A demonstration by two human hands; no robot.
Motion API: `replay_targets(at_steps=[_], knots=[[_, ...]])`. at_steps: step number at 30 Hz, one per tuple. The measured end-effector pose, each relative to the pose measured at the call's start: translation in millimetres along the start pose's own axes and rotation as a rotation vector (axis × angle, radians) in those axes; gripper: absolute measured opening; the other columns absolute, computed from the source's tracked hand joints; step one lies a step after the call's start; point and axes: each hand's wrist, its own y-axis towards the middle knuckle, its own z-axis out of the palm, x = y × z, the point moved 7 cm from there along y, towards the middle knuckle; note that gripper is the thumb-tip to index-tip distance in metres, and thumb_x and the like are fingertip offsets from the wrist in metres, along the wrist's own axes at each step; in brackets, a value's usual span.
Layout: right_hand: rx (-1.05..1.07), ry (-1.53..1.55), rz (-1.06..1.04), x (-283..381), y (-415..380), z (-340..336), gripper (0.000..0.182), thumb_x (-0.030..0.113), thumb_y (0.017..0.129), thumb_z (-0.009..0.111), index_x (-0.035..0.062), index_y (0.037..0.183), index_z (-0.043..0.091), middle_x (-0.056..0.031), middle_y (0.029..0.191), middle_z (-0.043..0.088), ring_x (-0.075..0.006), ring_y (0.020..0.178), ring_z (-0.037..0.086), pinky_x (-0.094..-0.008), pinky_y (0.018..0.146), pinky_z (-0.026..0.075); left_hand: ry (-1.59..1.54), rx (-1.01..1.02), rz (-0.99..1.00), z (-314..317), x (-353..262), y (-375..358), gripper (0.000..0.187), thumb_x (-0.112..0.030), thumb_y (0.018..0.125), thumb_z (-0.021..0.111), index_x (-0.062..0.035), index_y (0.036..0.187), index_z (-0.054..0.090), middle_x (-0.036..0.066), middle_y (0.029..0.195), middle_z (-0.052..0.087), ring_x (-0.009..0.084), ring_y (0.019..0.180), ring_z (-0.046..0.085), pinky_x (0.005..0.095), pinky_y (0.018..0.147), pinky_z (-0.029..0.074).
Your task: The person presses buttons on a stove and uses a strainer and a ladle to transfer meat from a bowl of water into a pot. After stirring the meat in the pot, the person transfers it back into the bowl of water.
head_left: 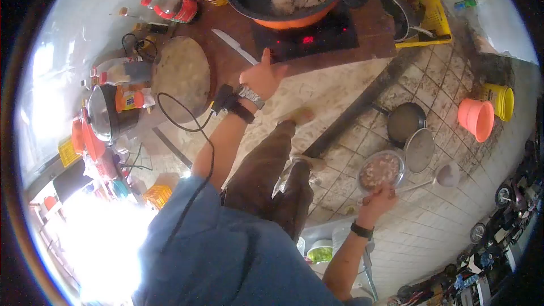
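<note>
- The low wooden table carries the heavy, hot things: it gives the cooker a flat, steady base well above the wet tiled floor.
- On it the orange pot sits square on the black induction cooker, whose red display is lit, so the pale chunks in the dark water sit straight over the heat.
- The round chopping board lies at the table's near end with the knife flat between it and the cooker, blade away from the pot, both close to my left side.
- The dark pan and the mesh lid stand on the tiles just beyond the bowl, off the crowded table.
- The glass bowl of minced pinkish filling rests on the floor beside my right foot, low enough that I have to stretch down for it.
- My left hand is raised near the table's edge by the cooker, thumb up and fingers loosely spread, gripping nothing; I judge it steadies me as I lean.
- My right hand reaches down to the bowl's near rim. The fingers are curled at the rim, but I cannot tell whether they are already clamped on it.
</note>
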Motion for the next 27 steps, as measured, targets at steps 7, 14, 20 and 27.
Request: replay_targets(at_steps=[7, 14, 20, 27], knots=[[0.014, -0.009, -0.038, -16, 22, -13, 0.019, 0.006, 0.091, 0.058, 0.0088, 0.096, 0.041, -0.0088, 0.08, 0.059, -0.0096, 0.05, 0.048, -0.0236, 0.036, 0.035, 0.023, 0.023, 0.006, 5, 7, 4, 0.074, -0.061, 0.088, 0.049, -0.0085, 0.14, 0.042, 0.021, 0.082, 0.069, 0.0375, 0.077, 0.068, 0.0492, 0.066, 0.054], [-0.022, 0.074, -0.083, -15, 17, -14, 0.02, 0.004, 0.089, 0.06, 0.0077, 0.094, 0.041, -0.0084, 0.079, 0.059, -0.0095, 0.051, 0.048, -0.0232, 0.04, 0.04, -0.131, -0.034, 0.031, -2, -10, 4, 0.071, -0.059, 0.089, 0.05, -0.0117, 0.141, 0.04, 0.021, 0.083, 0.069, 0.0387, 0.077, 0.068, 0.0504, 0.065, 0.053], [0.019, -0.007, -0.047, -10, 15, -15, 0.02, 0.008, 0.089, 0.061, 0.0068, 0.093, 0.042, -0.0067, 0.075, 0.055, -0.01, 0.051, 0.048, -0.0238, 0.04, 0.039, -0.075, 0.041, 0.267, -2, -106, 25, 0.076, -0.058, 0.09, 0.05, -0.0108, 0.146, 0.032, 0.02, 0.08, 0.069, 0.0384, 0.075, 0.068, 0.0495, 0.064, 0.054], [0.005, -0.001, -0.054, -20, 19, -21, 0.017, 0.011, 0.088, 0.06, 0.0084, 0.091, 0.044, -0.0038, 0.068, 0.05, -0.0097, 0.046, 0.042, -0.024, 0.036, 0.029, -0.061, 0.048, 0.251, 12, -132, 52, 0.082, -0.059, 0.089, 0.049, -0.0081, 0.149, 0.026, 0.021, 0.08, 0.069, 0.0366, 0.072, 0.069, 0.0481, 0.064, 0.055]])
